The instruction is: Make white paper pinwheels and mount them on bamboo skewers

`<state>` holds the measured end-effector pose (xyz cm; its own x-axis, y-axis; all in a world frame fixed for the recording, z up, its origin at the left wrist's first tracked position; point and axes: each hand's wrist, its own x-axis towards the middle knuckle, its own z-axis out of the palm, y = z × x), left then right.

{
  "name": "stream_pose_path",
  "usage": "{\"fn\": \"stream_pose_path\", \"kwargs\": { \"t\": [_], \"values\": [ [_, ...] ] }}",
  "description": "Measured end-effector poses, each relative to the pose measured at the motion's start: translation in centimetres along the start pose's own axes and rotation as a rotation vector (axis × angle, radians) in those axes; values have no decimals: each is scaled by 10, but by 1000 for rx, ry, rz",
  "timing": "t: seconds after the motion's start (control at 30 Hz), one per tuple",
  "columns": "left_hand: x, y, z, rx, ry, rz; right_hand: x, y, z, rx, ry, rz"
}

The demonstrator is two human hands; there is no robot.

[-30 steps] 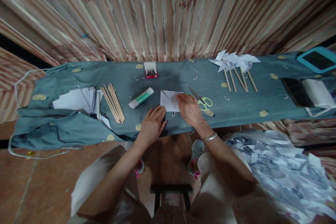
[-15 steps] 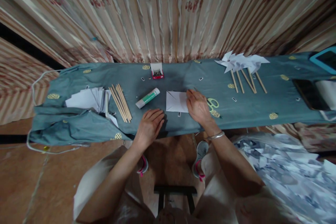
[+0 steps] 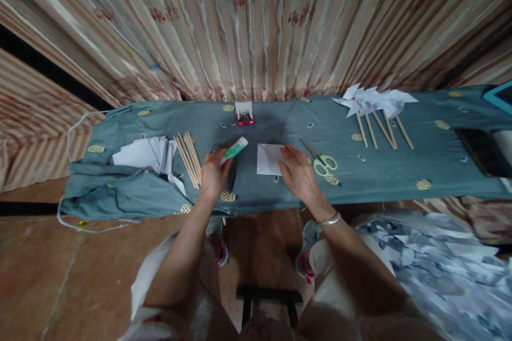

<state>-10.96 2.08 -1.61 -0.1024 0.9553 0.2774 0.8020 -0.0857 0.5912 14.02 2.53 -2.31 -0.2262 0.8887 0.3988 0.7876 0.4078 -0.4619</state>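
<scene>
My left hand point(image 3: 214, 173) is closed around the lower end of a white and green glue stick point(image 3: 236, 150), whose other end tilts up to the right. A white square of paper point(image 3: 269, 160) with cut or creased lines lies flat on the cloth in front of me. On its right edge rests my right hand point(image 3: 298, 170), fingers stretched out over the paper and holding nothing. Beside that hand lie scissors point(image 3: 323, 162) with pale green handles. Several wooden sticks point(image 3: 187, 159) lie just left of my left hand.
A red box of small metal pins point(image 3: 245, 117) stands open at the back. White paper pinwheels point(image 3: 372, 100) on sticks lie back right, a dark phone point(image 3: 478, 152) farther right. Stacked paper point(image 3: 140, 154) is at left; a bag of paper pieces point(image 3: 436, 261) sits below right.
My left hand has moved up and left to the glue stick, taken hold of it and tilted it. My right hand has shifted slightly, uncovering the scissors' blades. The view has moved a little.
</scene>
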Motion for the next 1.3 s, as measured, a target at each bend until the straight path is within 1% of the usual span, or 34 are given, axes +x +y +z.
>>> {"fn": "stream_pose_path", "kwargs": {
  "t": [0.07, 0.13, 0.17, 0.2, 0.27, 0.33, 0.4, 0.47, 0.53, 0.63, 0.7, 0.77, 0.8, 0.83, 0.9, 0.93, 0.97, 1.0, 1.07, 1.13, 1.23, 1.3],
  "values": [
    [1, 12, -1, -217, 2, -92, -3, -11, -3, 98, -19, 25],
    [-2, 31, -1, -517, -61, -182, -7, -22, -7, 306, -51, 124],
    [-6, 41, 0, -669, -117, -209, -9, -26, -10, 456, -75, 208],
    [-12, 52, 1, -814, -202, -235, -11, -29, -12, 630, -121, 285],
    [-26, 72, 5, -1045, -403, -317, -15, -34, -18, 979, -243, 411],
    [-41, 87, 9, -1180, -542, -404, -20, -35, -23, 1235, -366, 514],
    [-52, 94, 12, -1268, -577, -503, -25, -35, -27, 1357, -429, 595],
    [-58, 97, 13, -1310, -597, -595, -30, -35, -29, 1385, -421, 636],
    [-59, 97, 14, -1318, -629, -650, -32, -34, -31, 1379, -375, 662],
    [-56, 96, 16, -1290, -678, -655, -29, -28, -31, 1383, -278, 710],
    [-50, 91, 16, -1230, -668, -625, -21, -19, -33, 1412, -148, 759],
    [-41, 81, 15, -1084, -580, -530, -11, -9, -34, 1477, 10, 811],
    [-35, 74, 14, -964, -510, -442, -6, -4, -35, 1524, 64, 834],
    [-29, 66, 13, -811, -409, -320, -2, -1, -35, 1568, 92, 853],
    [-16, 47, 12, -488, -258, -75, 4, 3, -33, 1645, 93, 873],
    [-10, 38, 13, -357, -201, 19, 6, 3, -32, 1674, 75, 876],
    [-6, 29, 15, -251, -181, 102, 7, 2, -30, 1698, 52, 878],
    [-3, 22, 17, -167, -162, 157, 8, 1, -28, 1718, 29, 881],
    [-1, 11, 23, -60, -147, 221, 9, -1, -26, 1742, -10, 885],
    [-1, 6, 27, -16, -126, 257, 10, -1, -24, 1732, -24, 885],
    [0, 6, 28, 9, -77, 301, 13, 3, -22, 1644, -13, 885],
    [1, 13, 25, 41, -40, 330, 14, 7, -21, 1506, 10, 868]
  ]
}}
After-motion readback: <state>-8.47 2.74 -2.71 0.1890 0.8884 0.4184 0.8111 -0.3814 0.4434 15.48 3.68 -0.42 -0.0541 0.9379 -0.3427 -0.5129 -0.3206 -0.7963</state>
